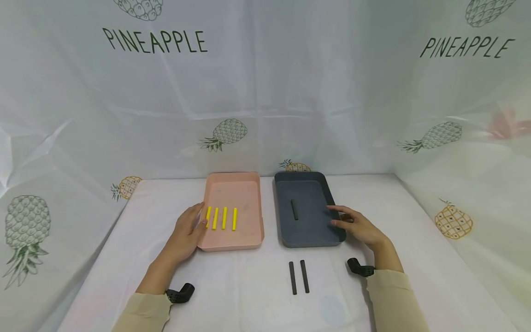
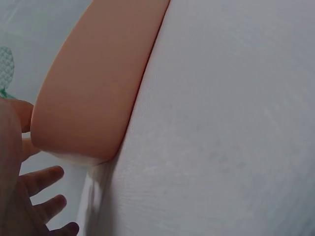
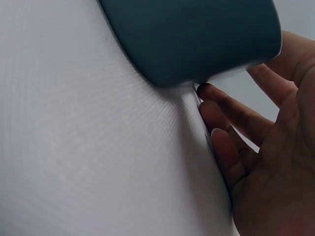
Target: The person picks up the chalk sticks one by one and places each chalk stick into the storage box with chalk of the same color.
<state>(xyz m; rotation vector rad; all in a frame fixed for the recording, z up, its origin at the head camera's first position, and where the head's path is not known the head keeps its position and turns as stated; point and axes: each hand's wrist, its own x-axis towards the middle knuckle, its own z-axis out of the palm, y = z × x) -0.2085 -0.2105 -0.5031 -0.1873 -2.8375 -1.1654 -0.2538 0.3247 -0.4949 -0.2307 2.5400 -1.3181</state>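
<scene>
At the left edge of a pink tray (image 1: 249, 240), my left hand (image 1: 185, 234) grips the side, its thumb over the rim. Its other fingers (image 2: 43, 180) spread loosely outside the wall in the left wrist view. My right hand (image 1: 362, 229) holds the right edge of a dark grey tray (image 1: 307, 237), thumb and a finger reaching over the rim. The right wrist view has its lower fingers (image 3: 226, 150) bent outside the tray, close to the table. Several yellow sticks (image 1: 224, 218) lie in a row inside the pink tray. One black stick (image 1: 294, 210) lies in the dark tray.
Two more black sticks (image 1: 292, 278) lie side by side on the white-covered table (image 1: 232, 295), in front of the dark tray. A pineapple-print curtain (image 1: 290, 92) hangs behind and at both sides. The trays stand side by side with a narrow gap.
</scene>
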